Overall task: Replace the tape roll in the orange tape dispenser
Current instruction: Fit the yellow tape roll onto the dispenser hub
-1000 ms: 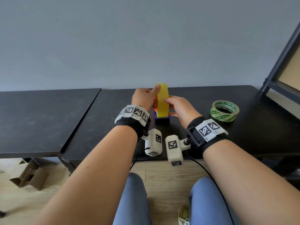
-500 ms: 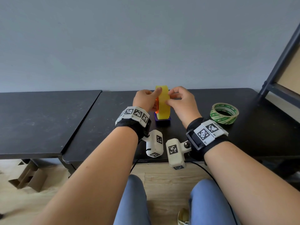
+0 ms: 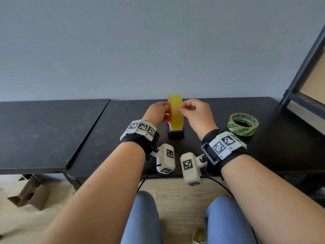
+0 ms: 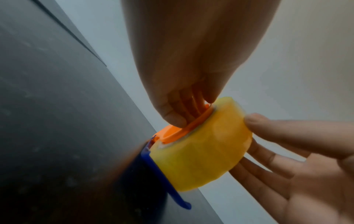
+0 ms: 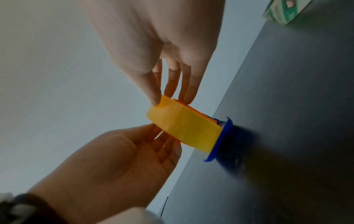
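Observation:
A yellow tape roll (image 3: pixel 176 114) stands upright on the orange tape dispenser (image 3: pixel 168 112), whose blue base (image 3: pixel 175 131) rests on the black table (image 3: pixel 112 138). My left hand (image 3: pixel 164 111) grips the orange flange (image 4: pixel 178 133) on the roll's left side, fingertips curled against it. My right hand (image 3: pixel 181 111) pinches the roll (image 5: pixel 184 128): its thumb lies on the outer band, its fingers on the right face. In the left wrist view the right hand (image 4: pixel 249 136) has its thumb on the rim. The dispenser's cutter is hidden.
A green-printed tape roll (image 3: pixel 242 124) lies flat on the table to the right of my right hand. A second black table (image 3: pixel 44 134) adjoins on the left. A dark shelf frame (image 3: pixel 302 64) rises at the far right. The wall is close behind the dispenser.
My right hand rose from low on the roll's right side to pinch its upper rim. My left forefinger came off the top of the roll and now grips the orange flange.

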The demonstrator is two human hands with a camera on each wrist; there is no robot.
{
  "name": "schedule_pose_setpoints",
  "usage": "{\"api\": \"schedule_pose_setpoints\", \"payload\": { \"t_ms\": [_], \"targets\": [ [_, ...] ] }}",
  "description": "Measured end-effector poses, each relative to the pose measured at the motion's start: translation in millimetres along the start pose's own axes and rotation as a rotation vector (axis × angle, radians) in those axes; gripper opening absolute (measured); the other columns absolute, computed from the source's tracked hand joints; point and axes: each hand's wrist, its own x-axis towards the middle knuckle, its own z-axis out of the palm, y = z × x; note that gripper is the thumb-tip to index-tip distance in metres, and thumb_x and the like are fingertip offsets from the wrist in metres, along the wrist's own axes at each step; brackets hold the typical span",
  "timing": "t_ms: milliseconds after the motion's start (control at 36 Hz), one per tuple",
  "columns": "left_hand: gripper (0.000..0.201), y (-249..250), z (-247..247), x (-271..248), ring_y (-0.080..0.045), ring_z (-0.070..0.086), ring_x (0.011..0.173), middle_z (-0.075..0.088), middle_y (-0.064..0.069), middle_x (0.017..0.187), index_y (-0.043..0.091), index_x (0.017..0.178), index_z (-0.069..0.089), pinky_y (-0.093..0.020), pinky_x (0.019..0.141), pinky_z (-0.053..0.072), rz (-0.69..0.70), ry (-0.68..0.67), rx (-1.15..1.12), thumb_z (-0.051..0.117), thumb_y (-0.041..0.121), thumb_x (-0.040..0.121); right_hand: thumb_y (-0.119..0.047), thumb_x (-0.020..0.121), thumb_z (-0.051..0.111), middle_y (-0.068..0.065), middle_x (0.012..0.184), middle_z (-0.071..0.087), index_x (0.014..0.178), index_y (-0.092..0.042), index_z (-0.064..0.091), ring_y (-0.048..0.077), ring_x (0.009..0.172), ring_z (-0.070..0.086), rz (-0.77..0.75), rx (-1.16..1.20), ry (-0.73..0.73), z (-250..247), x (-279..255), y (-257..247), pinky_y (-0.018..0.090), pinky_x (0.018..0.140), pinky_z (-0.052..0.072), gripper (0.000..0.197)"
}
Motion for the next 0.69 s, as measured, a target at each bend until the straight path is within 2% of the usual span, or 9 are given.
{"api": "schedule_pose_setpoints", "payload": {
  "t_ms": [56, 139, 222, 306, 361, 472, 583, 667, 694],
  "targets": [
    [0.029, -4.3, -1.5, -1.7, -0.028, 0.058, 0.077, 0.060, -0.013, 0.088, 0.001, 0.119, 0.062, -0.047, 0.092, 0.051, 0.028, -0.004, -0.008, 0.041, 0.012, 0.101, -0.005, 0.086, 0.065, -0.005, 0.079, 0.065, 0.089, -0.008, 0.071, 0.010, 0.078, 0.061, 0.003, 0.007, 0.000, 0.8, 0.7, -0.5, 0.029, 0.079, 0.054, 0.007],
    [0.024, -8.0, -4.6, -1.9, -0.019, 0.058, 0.071, 0.062, -0.007, 0.084, 0.009, 0.110, 0.066, -0.037, 0.078, 0.049, 0.068, -0.015, -0.002, 0.044, 0.015, 0.100, -0.008, 0.086, 0.065, -0.005, 0.081, 0.064, 0.091, -0.009, 0.071, 0.008, 0.078, 0.060, 0.006, 0.018, 0.008, 1.4, 2.0, -0.5, 0.023, 0.076, 0.052, 0.007],
    [0.026, -7.9, -6.2, -1.8, -0.016, 0.058, 0.069, 0.064, -0.009, 0.087, 0.005, 0.112, 0.067, -0.028, 0.071, 0.046, 0.103, -0.021, 0.044, 0.046, 0.013, 0.099, -0.008, 0.087, 0.065, -0.008, 0.081, 0.063, 0.092, -0.010, 0.070, 0.003, 0.075, 0.058, 0.008, 0.028, 0.016, 1.2, 3.4, 0.4, 0.015, 0.070, 0.049, 0.007],
    [0.025, -5.1, -6.1, -1.8, -0.014, 0.059, 0.069, 0.066, -0.011, 0.090, 0.002, 0.110, 0.069, -0.024, 0.069, 0.047, 0.124, -0.025, 0.122, 0.049, 0.010, 0.097, -0.009, 0.088, 0.065, -0.007, 0.081, 0.063, 0.091, -0.010, 0.070, 0.005, 0.077, 0.058, 0.010, 0.037, 0.023, 1.1, 4.6, 0.3, 0.014, 0.071, 0.049, 0.006],
    [0.024, -2.7, -5.2, -2.2, -0.015, 0.060, 0.071, 0.067, -0.012, 0.090, 0.003, 0.107, 0.069, -0.026, 0.072, 0.048, 0.127, -0.025, 0.170, 0.049, 0.009, 0.096, -0.008, 0.088, 0.065, -0.007, 0.081, 0.063, 0.091, -0.010, 0.070, 0.004, 0.076, 0.058, 0.007, 0.038, 0.027, 1.7, 5.5, 0.3, 0.011, 0.069, 0.048, 0.006],
    [0.023, 0.0, -4.3, -5.0, -0.022, 0.061, 0.082, 0.068, -0.016, 0.091, 0.000, 0.103, 0.069, -0.039, 0.084, 0.052, 0.125, -0.016, 0.238, 0.050, 0.009, 0.094, -0.006, 0.087, 0.065, -0.009, 0.077, 0.062, 0.092, -0.007, 0.071, -0.001, 0.071, 0.056, -0.009, 0.030, 0.037, 2.6, 7.8, 0.6, 0.001, 0.061, 0.044, 0.008],
    [0.022, 0.9, -3.2, -10.3, -0.024, 0.059, 0.080, 0.071, -0.023, 0.093, -0.002, 0.098, 0.070, -0.037, 0.078, 0.049, 0.150, -0.030, 0.339, 0.051, 0.004, 0.089, -0.005, 0.086, 0.066, -0.009, 0.075, 0.061, 0.088, -0.008, 0.070, -0.001, 0.070, 0.056, -0.003, 0.043, 0.047, 1.0, 12.3, -1.9, 0.000, 0.059, 0.043, 0.006],
    [0.021, 1.6, -1.8, -14.9, -0.024, 0.062, 0.083, 0.070, -0.013, 0.089, 0.003, 0.099, 0.069, -0.041, 0.085, 0.053, 0.170, -0.045, 0.387, 0.050, 0.002, 0.090, -0.006, 0.087, 0.066, -0.007, 0.076, 0.062, 0.088, -0.009, 0.069, 0.002, 0.072, 0.056, 0.014, 0.039, 0.052, -0.4, 16.2, -4.7, 0.003, 0.060, 0.044, 0.005],
    [0.020, 1.9, -1.6, -16.3, -0.024, 0.062, 0.084, 0.070, -0.013, 0.089, 0.004, 0.098, 0.068, -0.043, 0.087, 0.053, 0.176, -0.051, 0.399, 0.050, 0.003, 0.090, -0.006, 0.087, 0.066, -0.006, 0.078, 0.062, 0.090, -0.008, 0.070, 0.005, 0.073, 0.057, 0.019, 0.038, 0.054, -0.8, 17.0, -5.6, 0.005, 0.061, 0.044, 0.006]
  ]
}}
